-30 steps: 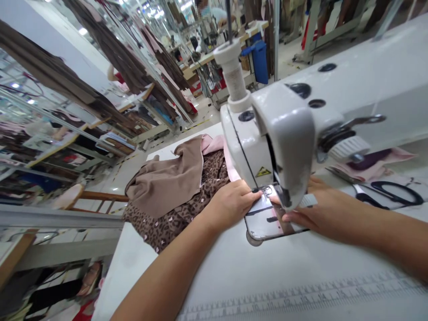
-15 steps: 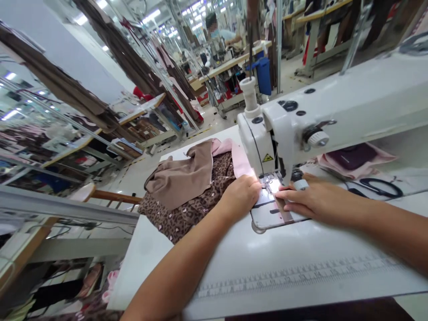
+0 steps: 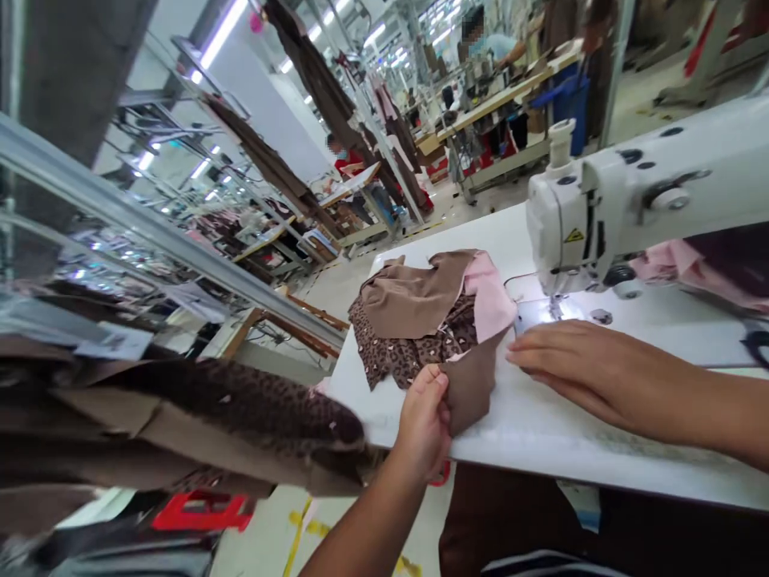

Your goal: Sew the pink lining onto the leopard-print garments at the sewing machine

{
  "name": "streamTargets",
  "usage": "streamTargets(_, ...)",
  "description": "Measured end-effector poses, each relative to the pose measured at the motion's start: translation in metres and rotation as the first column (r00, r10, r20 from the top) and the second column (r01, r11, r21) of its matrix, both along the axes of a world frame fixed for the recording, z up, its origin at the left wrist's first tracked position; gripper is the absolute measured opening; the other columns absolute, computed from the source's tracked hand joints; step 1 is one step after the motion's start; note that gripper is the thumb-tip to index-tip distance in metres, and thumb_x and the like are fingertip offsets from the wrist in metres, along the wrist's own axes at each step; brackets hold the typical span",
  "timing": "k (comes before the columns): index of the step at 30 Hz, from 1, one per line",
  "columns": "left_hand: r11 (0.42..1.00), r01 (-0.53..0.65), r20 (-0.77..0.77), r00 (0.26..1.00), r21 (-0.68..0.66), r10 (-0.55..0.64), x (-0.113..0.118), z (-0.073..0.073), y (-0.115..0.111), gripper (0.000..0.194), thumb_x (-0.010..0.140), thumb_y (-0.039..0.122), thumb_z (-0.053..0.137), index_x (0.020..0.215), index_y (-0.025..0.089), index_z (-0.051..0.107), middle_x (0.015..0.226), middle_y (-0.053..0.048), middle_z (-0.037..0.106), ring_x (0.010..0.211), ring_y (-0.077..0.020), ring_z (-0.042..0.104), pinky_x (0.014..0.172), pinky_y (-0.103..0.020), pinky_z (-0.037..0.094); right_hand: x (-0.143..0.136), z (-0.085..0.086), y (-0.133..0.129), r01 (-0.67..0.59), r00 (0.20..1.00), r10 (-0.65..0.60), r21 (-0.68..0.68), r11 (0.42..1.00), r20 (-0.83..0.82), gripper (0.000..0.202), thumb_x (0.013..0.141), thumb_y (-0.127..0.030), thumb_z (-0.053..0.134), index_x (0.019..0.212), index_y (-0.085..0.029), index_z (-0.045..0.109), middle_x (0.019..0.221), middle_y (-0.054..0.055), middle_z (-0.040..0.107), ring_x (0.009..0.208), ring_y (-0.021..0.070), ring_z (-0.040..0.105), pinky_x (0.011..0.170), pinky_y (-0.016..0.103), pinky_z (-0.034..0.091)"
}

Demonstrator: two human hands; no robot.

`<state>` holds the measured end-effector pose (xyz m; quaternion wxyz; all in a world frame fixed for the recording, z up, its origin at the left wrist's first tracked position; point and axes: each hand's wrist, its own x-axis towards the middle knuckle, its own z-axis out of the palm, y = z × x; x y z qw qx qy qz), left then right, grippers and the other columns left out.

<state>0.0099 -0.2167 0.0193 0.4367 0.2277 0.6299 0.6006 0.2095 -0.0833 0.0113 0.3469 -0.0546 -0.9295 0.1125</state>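
Left hand (image 3: 424, 413) pinching one brown fabric piece (image 3: 473, 389) left of one sewing machine (image 3: 649, 176), right hand (image 3: 592, 369) flat, open before it

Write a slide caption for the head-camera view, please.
Left hand grips brown cloth; right hand is near the sewing machine; leopard-print fabric lies on the table.

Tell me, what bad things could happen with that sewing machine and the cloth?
The right hand is near the sewing machine, so a finger might get pricked if it started. The left hand pinches the brown cloth end; a tug might drag the leopard-print cloth along.
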Motion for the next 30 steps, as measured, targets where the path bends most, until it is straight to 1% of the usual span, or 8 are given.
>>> streamTargets(3, 0.998, -0.053, 0.052, 0.997, 0.035, 0.051, 0.007, -0.004, -0.017, 0.056, 0.056, 0.058, 0.085, 0.065, 0.02, 0.044, 0.055, 0.009, 0.035, 0.05, -0.0055, 0.024, 0.047, -0.016, 0.021, -0.031, 0.007, -0.016, -0.017, 1.0, 0.017, -0.177, 0.984, -0.003, 0.039, 0.102, -0.022, 0.042, 0.133, -0.017, 0.065, 0.124, 0.013, 0.073, 0.113, 0.0251, 0.067, 0.097, 0.044, 0.055)
streamTargets(5, 0.995, -0.069, 0.071, 0.995, 0.068, 0.064, 0.011, -0.006, -0.023, 0.058, 0.055, 0.058, 0.087, 0.065, 0.02, 0.045, 0.054, 0.009, 0.036, 0.051, -0.0056, 0.025, 0.049, -0.016, 0.023, -0.048, 0.01, -0.024, -0.027, 0.999, 0.036, -0.326, 0.945, 0.021, 0.041, 0.098, -0.024, 0.045, 0.134, -0.019, 0.064, 0.114, 0.012, 0.075, 0.107, 0.0263, 0.067, 0.093, 0.044, 0.055)
streamTargets(8, 0.991, -0.08, 0.099, 0.993, 0.105, 0.069, 0.013, -0.008, -0.029, 0.06, 0.053, 0.061, 0.089, 0.065, 0.019, 0.047, 0.053, 0.009, 0.039, 0.051, -0.006, 0.031, 0.051, -0.017, 0.029, -0.061, 0.01, -0.033, -0.019, 0.994, 0.074, -0.551, 0.834, 0.077, 0.044, 0.093, -0.028, 0.045, 0.132, -0.021, 0.065, 0.095, 0.008, 0.074, 0.09, 0.0239, 0.068, 0.084, 0.039, 0.055)
streamTargets(11, 0.987, -0.081, 0.117, 0.991, 0.138, 0.065, 0.014, -0.011, -0.031, 0.059, 0.05, 0.059, 0.093, 0.072, 0.018, 0.056, 0.059, 0.007, 0.053, 0.056, -0.0078, 0.043, 0.057, -0.019, 0.038, -0.062, 0.006, -0.04, -0.003, 0.993, 0.084, -0.693, 0.721, 0.083, 0.046, 0.094, -0.037, 0.045, 0.132, -0.021, 0.065, 0.088, 0.005, 0.07, 0.074, 0.0203, 0.063, 0.074, 0.035, 0.054)
streamTargets(14, 0.984, -0.08, 0.102, 0.993, 0.161, 0.064, 0.014, -0.013, -0.03, 0.058, 0.047, 0.053, 0.097, 0.075, 0.017, 0.062, 0.066, 0.004, 0.063, 0.06, -0.0086, 0.052, 0.061, -0.02, 0.043, -0.06, 0.001, -0.043, -0.002, 0.995, 0.078, -0.768, 0.641, 0.063, 0.047, 0.094, -0.044, 0.047, 0.132, -0.022, 0.064, 0.085, 0.003, 0.066, 0.071, 0.0194, 0.06, 0.072, 0.034, 0.054)
streamTargets(23, 0.968, -0.151, 0.172, 0.978, 0.199, 0.117, 0.022, -0.019, -0.026, 0.054, 0.05, 0.054, 0.096, 0.07, 0.016, 0.064, 0.065, 0.003, 0.065, 0.06, -0.0087, 0.053, 0.062, -0.022, 0.048, -0.063, 0.001, -0.043, -0.107, 0.991, 0.113, -0.925, 0.365, -0.07, 0.045, 0.088, -0.055, 0.062, 0.119, -0.022, 0.06, 0.078, 0.0, 0.062, 0.075, 0.0189, 0.061, 0.074, 0.034, 0.053)
streamTargets(26, 0.971, -0.148, 0.162, 0.98, 0.188, 0.118, 0.022, -0.022, -0.026, 0.054, 0.049, 0.055, 0.095, 0.07, 0.016, 0.065, 0.066, 0.003, 0.064, 0.061, -0.0094, 0.053, 0.061, -0.022, 0.048, -0.061, -0.001, -0.044, -0.114, 0.99, 0.119, -0.939, 0.323, -0.079, 0.044, 0.087, -0.053, 0.064, 0.117, -0.023, 0.059, 0.079, 0.0, 0.062, 0.076, 0.0187, 0.061, 0.072, 0.033, 0.053)
streamTargets(30, 0.974, -0.147, 0.16, 0.98, 0.174, 0.12, 0.022, -0.023, -0.025, 0.054, 0.049, 0.056, 0.095, 0.071, 0.015, 0.065, 0.067, 0.001, 0.065, 0.061, -0.0104, 0.054, 0.062, -0.024, 0.048, -0.06, -0.005, -0.044, -0.099, 0.993, 0.095, -0.94, 0.326, -0.071, 0.041, 0.087, -0.053, 0.063, 0.116, -0.023, 0.061, 0.079, 0.0, 0.063, 0.076, 0.0187, 0.062, 0.072, 0.033, 0.053)
